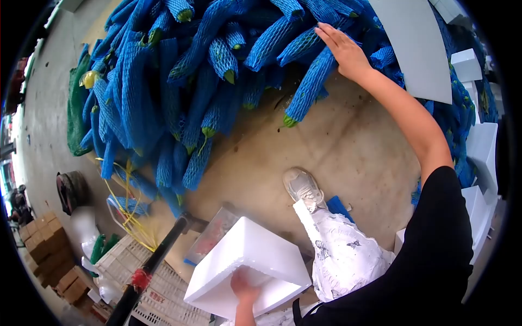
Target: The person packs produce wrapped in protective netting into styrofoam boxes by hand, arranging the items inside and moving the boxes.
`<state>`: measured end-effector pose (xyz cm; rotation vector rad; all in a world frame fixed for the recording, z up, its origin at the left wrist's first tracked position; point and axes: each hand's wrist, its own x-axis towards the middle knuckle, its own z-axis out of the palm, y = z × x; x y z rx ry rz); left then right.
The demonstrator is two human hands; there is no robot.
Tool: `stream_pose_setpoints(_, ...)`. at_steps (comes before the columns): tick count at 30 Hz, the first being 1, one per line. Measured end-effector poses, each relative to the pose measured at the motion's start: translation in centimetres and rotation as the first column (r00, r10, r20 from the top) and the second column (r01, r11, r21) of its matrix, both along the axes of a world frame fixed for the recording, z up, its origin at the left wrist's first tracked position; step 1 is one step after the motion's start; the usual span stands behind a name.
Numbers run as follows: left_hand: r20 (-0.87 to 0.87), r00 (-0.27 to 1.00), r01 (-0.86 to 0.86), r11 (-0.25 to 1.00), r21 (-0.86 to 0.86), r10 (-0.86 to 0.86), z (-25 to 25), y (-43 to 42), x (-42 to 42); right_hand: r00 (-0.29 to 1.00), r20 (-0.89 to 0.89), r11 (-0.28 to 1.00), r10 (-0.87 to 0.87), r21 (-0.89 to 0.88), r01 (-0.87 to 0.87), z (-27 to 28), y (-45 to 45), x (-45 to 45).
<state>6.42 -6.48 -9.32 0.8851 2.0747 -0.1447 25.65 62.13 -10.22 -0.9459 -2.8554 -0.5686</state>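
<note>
My right hand (345, 51) is over the edge of a large pile of long green vegetables in blue net sleeves (220, 60), its fingers stretched out. Directly beneath it, one netted vegetable (310, 89) points down with its green tip showing; its upper end is hidden by the hand. My left hand (244, 285) is inside a white foam box (261, 244), seen through the box's opening. Its fingers are blurred against the inner wall, and whether they hold anything is not visible.
A black pole (149, 269) with red tape crosses the lower left, above a pale plastic crate (168, 296). A clear bin (215, 233) sits behind the foam box. White foam boxes (481, 144) and a pale board (416, 49) are at right. My shoe (302, 185) is centre.
</note>
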Motion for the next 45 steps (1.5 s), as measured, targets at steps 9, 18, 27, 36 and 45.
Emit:
stream_pose_setpoints(9, 0.052, 0.997, -0.061, 0.998, 0.032, 0.059, 0.9, 1.5, -0.6, 0.968, 0.172, 0.98, 0.18, -0.12, -0.161, -0.1, -2.3, -0.7)
stream_pose_setpoints(18, -0.001, 0.998, -0.061, 0.981, 0.184, 0.062, 1.3, 2.3, -0.1, 0.863, 0.414, 0.679, -0.288, -0.548, 0.489, -6.1, -23.4, 0.8)
stream_pose_setpoints(27, 0.004, 0.998, -0.064, 0.991, 0.119, 0.064, 0.5, 2.1, -0.2, 0.73, 0.183, -0.006, -0.659, -0.971, 0.238, -13.3, -22.4, 9.8)
stream_pose_setpoints(36, -0.003, 0.998, -0.063, 0.98, 0.188, 0.065, 0.9, 2.2, -0.3, 0.837, -0.103, 0.24, -0.538, -0.97, 0.035, -10.8, -19.2, 2.9)
stream_pose_setpoints(45, 0.056, 0.993, -0.112, 0.984, 0.138, 0.105, 0.1, 0.7, -0.4, 0.949, 0.109, 0.716, -0.296, -0.632, 0.296, -12.5, -23.9, -2.6)
